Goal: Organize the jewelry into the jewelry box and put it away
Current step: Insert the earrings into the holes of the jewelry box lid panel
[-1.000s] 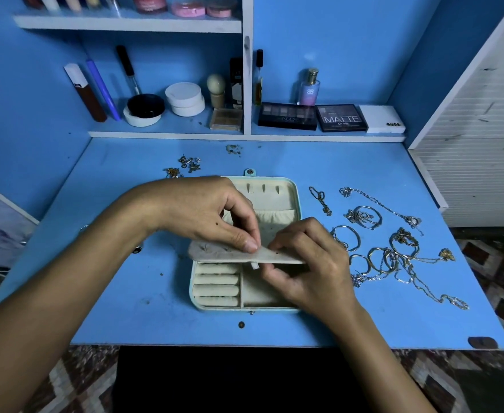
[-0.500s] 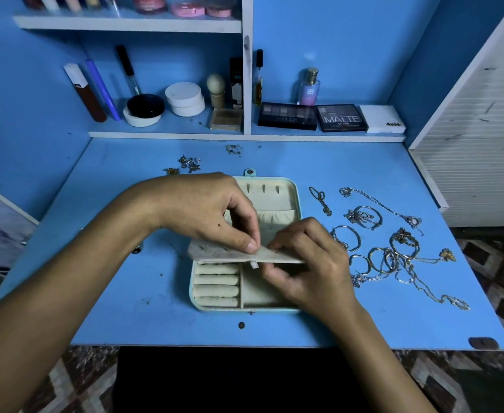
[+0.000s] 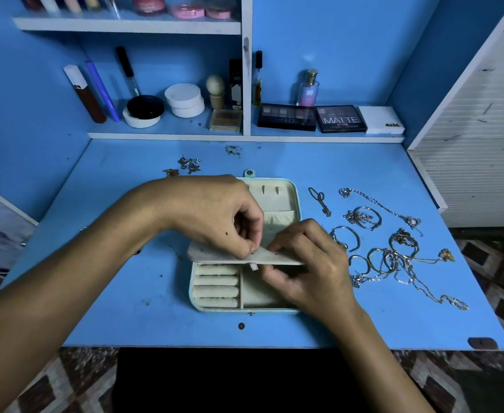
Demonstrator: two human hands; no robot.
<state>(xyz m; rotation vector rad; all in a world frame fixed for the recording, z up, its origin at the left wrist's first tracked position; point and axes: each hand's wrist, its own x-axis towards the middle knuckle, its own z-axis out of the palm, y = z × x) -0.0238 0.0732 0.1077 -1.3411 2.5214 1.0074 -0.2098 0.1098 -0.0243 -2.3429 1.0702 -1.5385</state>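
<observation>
While both hands (image 3: 274,251) pinch its flap (image 3: 277,258), the jewelry box (image 3: 277,192) lies open

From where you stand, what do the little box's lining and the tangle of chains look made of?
The jewelry box lining looks like cream velvet or suede: matte, soft, no shine. The chains and bangles look like polished metal, silver and gold toned: thin glinting links. Real or plated, I cannot tell.

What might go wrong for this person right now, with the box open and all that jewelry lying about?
Both the left hand and right hand pinch the earring flap of the jewelry box; whatever tiny piece they are working there might slip into a compartment. The tangled chains and bangles may snag when lifted. Small earrings could be overlooked.
</observation>
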